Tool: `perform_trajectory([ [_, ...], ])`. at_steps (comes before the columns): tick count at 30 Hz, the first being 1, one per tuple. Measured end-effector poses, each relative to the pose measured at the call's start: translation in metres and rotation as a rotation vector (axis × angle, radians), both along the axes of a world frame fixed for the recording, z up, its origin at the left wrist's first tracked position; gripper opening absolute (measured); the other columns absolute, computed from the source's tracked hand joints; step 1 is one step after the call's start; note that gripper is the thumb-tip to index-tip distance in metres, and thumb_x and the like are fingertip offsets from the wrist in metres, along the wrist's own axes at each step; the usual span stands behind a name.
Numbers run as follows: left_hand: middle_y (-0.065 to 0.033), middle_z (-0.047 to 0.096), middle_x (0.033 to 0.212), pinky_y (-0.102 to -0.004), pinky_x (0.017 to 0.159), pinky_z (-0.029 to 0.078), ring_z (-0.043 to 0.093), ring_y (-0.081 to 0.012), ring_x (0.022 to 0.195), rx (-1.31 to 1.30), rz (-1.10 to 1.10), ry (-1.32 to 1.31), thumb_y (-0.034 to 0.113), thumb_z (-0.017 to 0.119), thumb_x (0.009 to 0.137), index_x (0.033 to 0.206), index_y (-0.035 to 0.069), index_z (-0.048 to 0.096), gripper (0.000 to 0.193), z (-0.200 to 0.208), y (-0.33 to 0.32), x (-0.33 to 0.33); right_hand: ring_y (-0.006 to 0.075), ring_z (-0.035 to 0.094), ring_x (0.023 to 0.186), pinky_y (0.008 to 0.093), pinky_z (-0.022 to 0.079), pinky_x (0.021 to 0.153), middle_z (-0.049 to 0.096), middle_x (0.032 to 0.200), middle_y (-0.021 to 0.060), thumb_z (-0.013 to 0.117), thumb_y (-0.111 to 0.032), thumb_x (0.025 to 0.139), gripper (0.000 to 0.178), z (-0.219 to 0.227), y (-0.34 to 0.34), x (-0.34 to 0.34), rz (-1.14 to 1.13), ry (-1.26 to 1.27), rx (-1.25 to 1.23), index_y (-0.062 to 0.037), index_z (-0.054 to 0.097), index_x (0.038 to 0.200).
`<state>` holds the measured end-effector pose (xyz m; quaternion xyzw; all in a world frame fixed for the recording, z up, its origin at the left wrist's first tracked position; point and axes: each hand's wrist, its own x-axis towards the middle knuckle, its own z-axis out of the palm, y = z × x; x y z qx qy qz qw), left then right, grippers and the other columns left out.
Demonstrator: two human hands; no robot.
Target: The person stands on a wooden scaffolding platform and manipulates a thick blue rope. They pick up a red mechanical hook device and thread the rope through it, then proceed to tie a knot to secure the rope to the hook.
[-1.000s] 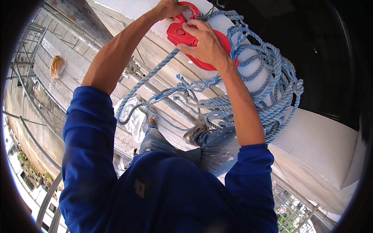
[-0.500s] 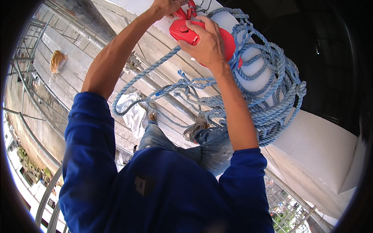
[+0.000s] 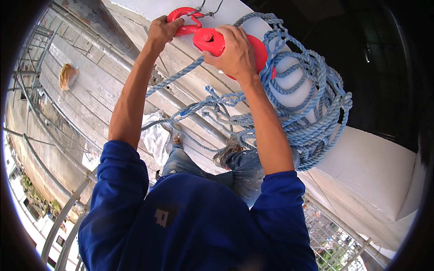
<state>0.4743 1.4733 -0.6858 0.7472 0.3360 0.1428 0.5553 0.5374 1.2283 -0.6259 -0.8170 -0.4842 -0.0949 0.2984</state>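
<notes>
My left hand [image 3: 162,32] is closed on a red hook [image 3: 180,11] at the top of the view, thumb and fingers pinching its lower left bend. Thin grey wire [image 3: 209,14] runs by the hook's opening. The hook joins a red pulley block [image 3: 208,39], and my right hand [image 3: 237,53] wraps over that block, fingers on top and thumb along its near side. Blue rope [image 3: 178,74] runs from near the block down to the left. A large tangled coil of the same blue rope [image 3: 312,131] lies to the right of my right forearm, over a white ledge.
The white ledge [image 3: 361,162] continues to the lower right, with a dark area behind it. Scaffold planks [image 3: 81,95] and metal tubes lie below and to the left. A white bag [image 3: 156,142] rests by my feet, and a yellowish bag [image 3: 67,76] lies on the planks.
My left hand has shifted left and down, and more of the red hook now shows. The pulley block has moved slightly left under my right hand.
</notes>
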Motion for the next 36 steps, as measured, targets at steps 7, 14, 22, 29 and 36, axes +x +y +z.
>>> perform_trajectory([
  [7, -0.0144, 0.073, 0.075, -0.0324, 0.065, 0.055, 0.07, -0.0209, 0.064, 0.106, 0.065, -0.014, 0.036, 0.076, 0.084, 0.107, -0.006, 0.067, 0.048, 0.001, -0.015, -0.007, 0.0327, 0.056, 0.118, 0.046, 0.051, 0.1, 0.06, 0.122, 0.0119, 0.083, -0.036, 0.067, 0.065, -0.001, -0.002, 0.001, -0.025, -0.044, -0.022, -0.0028, 0.063, 0.12],
  [14, -0.0131, 0.07, 0.067, -0.0312, 0.054, 0.054, 0.069, -0.0192, 0.056, 0.197, 0.148, 0.035, 0.03, 0.073, 0.086, 0.102, -0.006, 0.06, 0.042, 0.015, -0.032, -0.005, 0.0324, 0.058, 0.116, 0.0457, 0.053, 0.096, 0.062, 0.117, 0.0119, 0.082, -0.038, 0.067, 0.06, 0.005, 0.001, 0.006, -0.067, -0.035, -0.034, -0.004, 0.068, 0.114],
  [22, -0.0146, 0.068, 0.068, -0.0294, 0.042, 0.048, 0.064, -0.0181, 0.049, -0.111, 0.139, -0.117, 0.026, 0.071, 0.089, 0.097, -0.007, 0.06, 0.036, 0.036, -0.07, 0.005, 0.0349, 0.061, 0.113, 0.045, 0.051, 0.099, 0.068, 0.118, 0.016, 0.085, -0.034, 0.068, 0.058, 0.009, -0.033, 0.02, -0.105, -0.02, 0.011, -0.0024, 0.068, 0.113],
  [29, -0.0124, 0.07, 0.072, -0.0267, 0.046, 0.05, 0.065, -0.0151, 0.051, -0.175, 0.142, -0.088, 0.029, 0.071, 0.089, 0.094, -0.004, 0.064, 0.034, 0.025, -0.076, -0.014, 0.0336, 0.061, 0.113, 0.0439, 0.052, 0.098, 0.066, 0.119, 0.0136, 0.085, -0.033, 0.069, 0.055, 0.009, -0.034, 0.011, -0.154, -0.033, -0.012, -0.0036, 0.068, 0.112],
  [36, -0.0072, 0.07, 0.065, -0.0322, 0.064, 0.056, 0.07, -0.015, 0.061, 0.286, -0.239, 0.543, 0.057, 0.063, 0.089, 0.09, 0.002, 0.073, 0.056, 0.057, -0.043, 0.001, 0.0303, 0.06, 0.113, 0.0441, 0.054, 0.095, 0.065, 0.115, 0.0091, 0.082, -0.037, 0.07, 0.053, 0.008, -0.035, 0.013, -0.179, -0.015, -0.045, -0.006, 0.068, 0.111],
])
